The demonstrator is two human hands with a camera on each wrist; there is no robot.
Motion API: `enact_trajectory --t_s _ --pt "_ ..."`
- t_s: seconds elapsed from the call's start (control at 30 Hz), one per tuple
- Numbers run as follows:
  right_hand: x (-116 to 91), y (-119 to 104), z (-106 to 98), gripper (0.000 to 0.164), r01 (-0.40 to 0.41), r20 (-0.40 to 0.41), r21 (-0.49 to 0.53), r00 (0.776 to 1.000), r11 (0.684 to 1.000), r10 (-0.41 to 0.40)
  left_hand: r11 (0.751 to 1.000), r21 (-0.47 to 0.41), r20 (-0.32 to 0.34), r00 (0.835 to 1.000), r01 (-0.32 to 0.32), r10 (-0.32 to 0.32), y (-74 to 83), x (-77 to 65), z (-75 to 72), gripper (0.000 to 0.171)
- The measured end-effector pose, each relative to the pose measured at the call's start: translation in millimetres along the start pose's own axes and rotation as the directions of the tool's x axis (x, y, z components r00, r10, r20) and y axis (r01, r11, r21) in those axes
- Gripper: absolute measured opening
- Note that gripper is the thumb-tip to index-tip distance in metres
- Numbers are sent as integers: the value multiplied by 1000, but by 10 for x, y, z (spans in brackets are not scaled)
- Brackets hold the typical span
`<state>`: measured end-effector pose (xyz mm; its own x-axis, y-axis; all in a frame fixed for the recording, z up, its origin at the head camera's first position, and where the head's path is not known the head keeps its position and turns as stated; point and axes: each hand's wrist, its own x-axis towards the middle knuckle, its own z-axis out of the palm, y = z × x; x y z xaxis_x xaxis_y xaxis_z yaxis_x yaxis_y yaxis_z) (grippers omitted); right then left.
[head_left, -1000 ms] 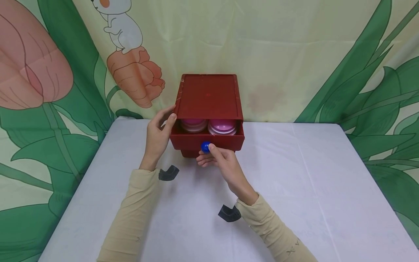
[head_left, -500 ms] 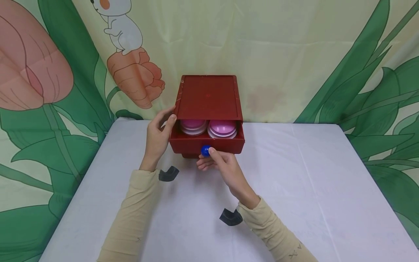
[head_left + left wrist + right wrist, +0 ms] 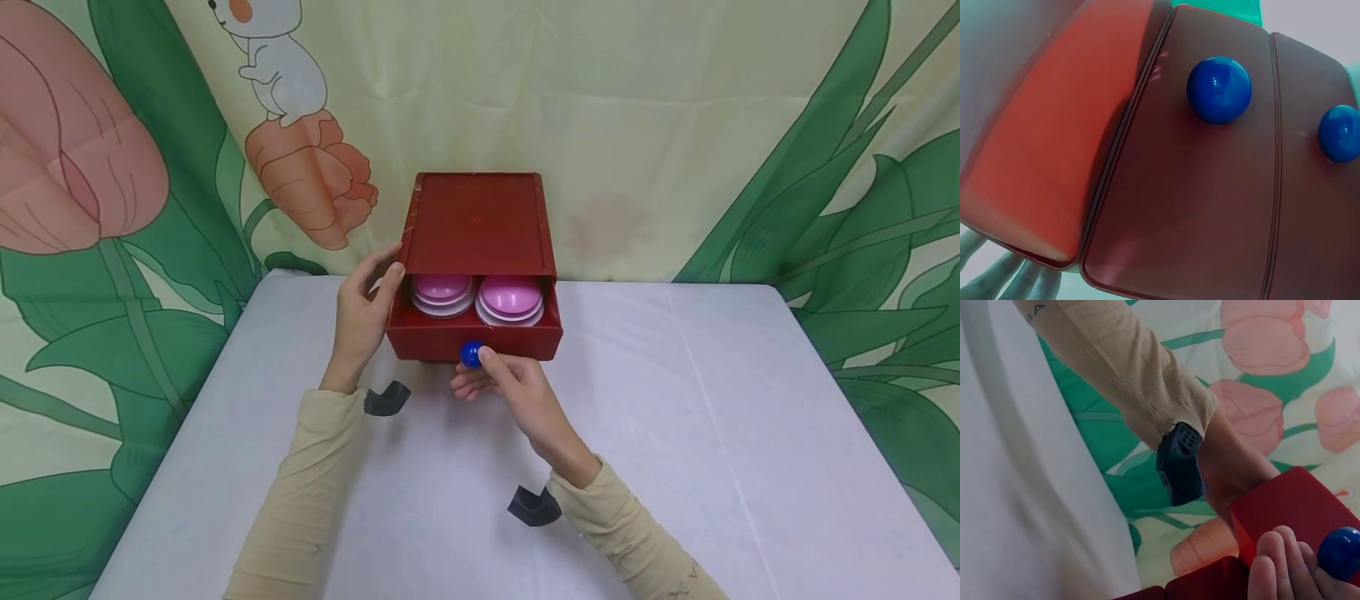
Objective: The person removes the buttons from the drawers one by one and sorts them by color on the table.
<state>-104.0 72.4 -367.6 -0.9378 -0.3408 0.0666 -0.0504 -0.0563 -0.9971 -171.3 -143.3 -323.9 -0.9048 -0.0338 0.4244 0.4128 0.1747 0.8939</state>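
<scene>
A small dark-red drawer cabinet (image 3: pixel 476 221) stands at the back of the table. Its top drawer (image 3: pixel 420 343) is pulled partway out, showing two round, pink-domed things with pale rims, one on the left (image 3: pixel 442 293) and one on the right (image 3: pixel 510 298). My right hand (image 3: pixel 517 392) pinches the blue round knob (image 3: pixel 471 355) on that drawer's front, thumb on top and fingers below. My left hand (image 3: pixel 360 312) rests against the cabinet's left side near the front corner. Two lower drawer fronts show in the left wrist view, with one blue knob (image 3: pixel 1219 90) and another blue knob (image 3: pixel 1340 134).
A white-covered table (image 3: pixel 660 433) lies under the cabinet. Behind hangs a backdrop cloth (image 3: pixel 615 125) printed with flowers, leaves, a rabbit and a carrot. A black wrist mount (image 3: pixel 387 398) sits at my left cuff, another black mount (image 3: pixel 535 506) at my right.
The top drawer has slid out toward me with my right hand on its knob, uncovering more of the pink-domed things. My left hand has stayed at the cabinet's side.
</scene>
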Motion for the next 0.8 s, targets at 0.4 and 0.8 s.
enact_trajectory --t_s 0.4,0.8 --pt "-60 10 -7 40 25 35 -2 999 1000 -25 1000 8 -4 1000 -3 3 13 -7 1 39" --pt "-128 -10 -1 41 13 57 2 998 1000 -13 1000 4 -5 1000 -9 9 -1 -5 1 39"
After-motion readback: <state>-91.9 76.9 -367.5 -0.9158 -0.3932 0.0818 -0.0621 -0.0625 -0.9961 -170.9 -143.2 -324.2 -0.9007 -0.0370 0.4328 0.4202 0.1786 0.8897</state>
